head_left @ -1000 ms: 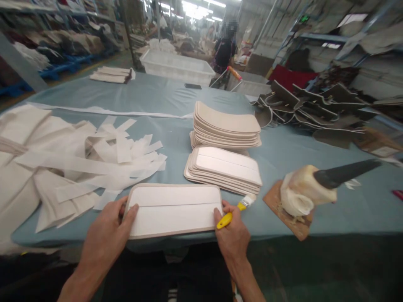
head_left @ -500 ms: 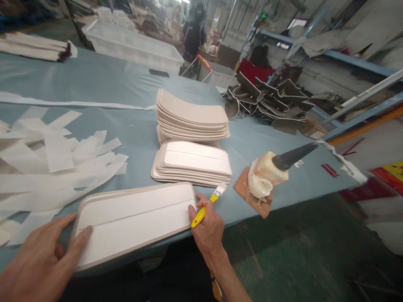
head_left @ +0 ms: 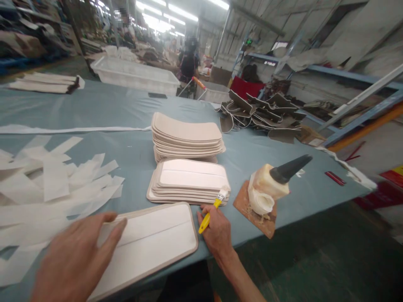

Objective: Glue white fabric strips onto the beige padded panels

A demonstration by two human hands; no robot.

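Observation:
A beige-edged panel [head_left: 157, 243] with white strips on its face lies at the near edge of the blue-grey table [head_left: 110, 109]. My left hand [head_left: 75, 260] rests flat on the panel's left end with fingers stretched out. My right hand [head_left: 217, 233] sits at the panel's right edge, closed round a small brush with a yellow handle [head_left: 209, 214]; its bristles point toward a stack of similar white-faced panels [head_left: 189, 180]. Behind that stands a taller stack of plain beige panels [head_left: 187, 136].
A glue bottle with a black nozzle [head_left: 273, 180] lies on a brown pad [head_left: 252, 209] to the right. Loose white strips [head_left: 53, 180] cover the left. Dark pieces [head_left: 258, 111] pile at the far right edge. A white tub [head_left: 135, 75] and a person [head_left: 189, 63] are beyond.
My view has swung up and left. My left hand slid further onto the panel's left end. The right hand stays at the panel's right edge with the brush.

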